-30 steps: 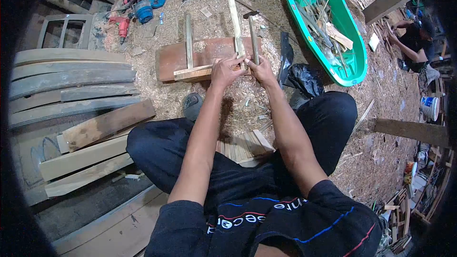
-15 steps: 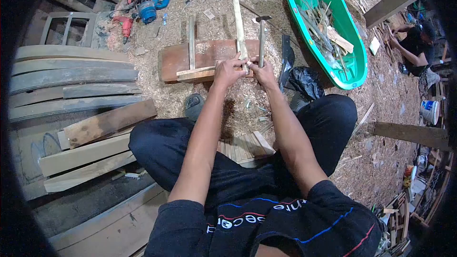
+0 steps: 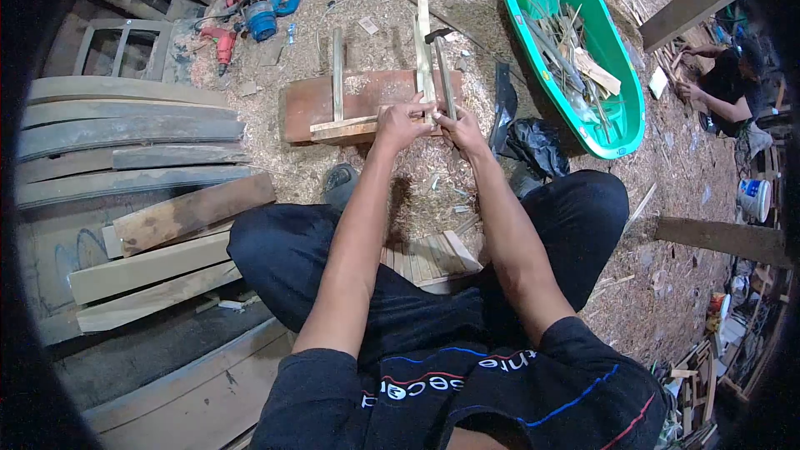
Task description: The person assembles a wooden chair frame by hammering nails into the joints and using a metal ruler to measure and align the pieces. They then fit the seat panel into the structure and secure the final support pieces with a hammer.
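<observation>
My left hand (image 3: 402, 126) is closed around the joint where a long pale wooden strip (image 3: 422, 37) meets a crosswise strip (image 3: 344, 128). My right hand (image 3: 462, 131) grips the lower handle of a hammer (image 3: 444, 75), its fingertips close to those of my left hand. The dark hammer head points away from me, beside the long strip. A second upright strip (image 3: 337, 75) joins the crosswise piece farther left. Beneath these strips lies a reddish-brown board (image 3: 304, 104). Whether a small piece is pinched between my fingertips is too fine to make out.
A green tub (image 3: 629, 121) of wood scraps stands at the right, near a black plastic bag (image 3: 537, 146). Curved planks (image 3: 133, 137) are stacked at left. A red drill (image 3: 222, 48) and blue power tool (image 3: 262, 23) lie beyond. Another person (image 3: 725, 87) sits far right.
The hammer's head has swung left and away from me, so it now leans toward the long strip. My left hand stays at the joint. The view has shifted very slightly.
</observation>
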The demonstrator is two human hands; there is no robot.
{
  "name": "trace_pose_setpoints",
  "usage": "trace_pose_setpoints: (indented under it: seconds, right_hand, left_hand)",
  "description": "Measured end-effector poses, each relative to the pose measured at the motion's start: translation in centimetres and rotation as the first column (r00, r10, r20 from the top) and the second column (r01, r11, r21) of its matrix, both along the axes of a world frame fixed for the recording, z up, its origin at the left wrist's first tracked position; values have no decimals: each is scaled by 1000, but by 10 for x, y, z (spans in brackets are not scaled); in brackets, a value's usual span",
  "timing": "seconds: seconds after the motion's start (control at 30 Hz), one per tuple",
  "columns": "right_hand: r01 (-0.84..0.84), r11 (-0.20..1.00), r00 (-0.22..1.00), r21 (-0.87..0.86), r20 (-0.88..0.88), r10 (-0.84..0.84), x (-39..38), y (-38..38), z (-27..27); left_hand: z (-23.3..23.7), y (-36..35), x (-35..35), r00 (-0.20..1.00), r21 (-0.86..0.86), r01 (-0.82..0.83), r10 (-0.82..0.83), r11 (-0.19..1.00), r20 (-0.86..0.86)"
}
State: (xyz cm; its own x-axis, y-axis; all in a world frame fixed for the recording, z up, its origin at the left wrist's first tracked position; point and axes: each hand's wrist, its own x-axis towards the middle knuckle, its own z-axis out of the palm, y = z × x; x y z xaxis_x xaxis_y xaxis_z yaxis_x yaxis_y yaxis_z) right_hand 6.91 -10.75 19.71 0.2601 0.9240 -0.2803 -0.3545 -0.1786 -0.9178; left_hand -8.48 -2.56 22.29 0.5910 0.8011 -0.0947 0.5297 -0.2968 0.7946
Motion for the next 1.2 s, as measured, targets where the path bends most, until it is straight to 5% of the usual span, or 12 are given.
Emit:
trace_pose_setpoints:
  seconds: [0.13, 0.23, 0.33, 0.43, 0.53, 0.67, 0.77, 0.87, 1.0, 1.03, 1.2]
  right_hand:
    - [33, 999, 997, -21, 70, -31, 0, 3, -10]
    - [32, 999, 999, -29, 45, -31, 1, 1, -5]
    - [-4, 1000, 998, -28, 57, 6, 3, -3, 9]
    - [-15, 999, 994, 44, 113, 10, 3, 0, 4]
    - [15, 990, 986, 139, 162, -38, 2, 6, -13]
    - [-46, 998, 970, 34, 241, 37, 6, -1, 4]
    - [32, 972, 916, 231, 382, -121, 1, 3, -21]
    - [167, 974, 790, 150, 571, -224, -7, -20, -11]
    - [308, 951, 799, 31, 534, -276, -22, -57, -19]
    - [312, 948, 714, 64, 642, -278, -30, -69, -9]
    - [284, 959, 699, 10, 682, -214, -65, -128, 43]
  left_hand:
    - [17, -3, 3, 997, 18, 12, -10, 1000, -77]
    - [9, 1, 0, 996, 66, 86, -87, 994, 20]
    - [-34, 22, -1, 935, -178, 78, -10, 981, 354]
    - [-53, 32, 7, 926, -304, -69, 174, 950, 334]
    - [-45, 23, 11, 996, -104, -69, 74, 992, 45]
    - [-47, 29, 13, 995, -201, -77, 87, 976, 39]
    - [-23, 26, 15, 995, -213, -98, 102, 972, 5]
    - [-55, 36, 15, 995, -210, -77, 89, 975, 46]
    - [-51, 37, 15, 993, -275, -64, 89, 959, 78]
    - [-47, 36, 15, 990, -323, -45, 85, 945, 111]
    - [-53, 44, 23, 997, -202, -76, 69, 976, -45]
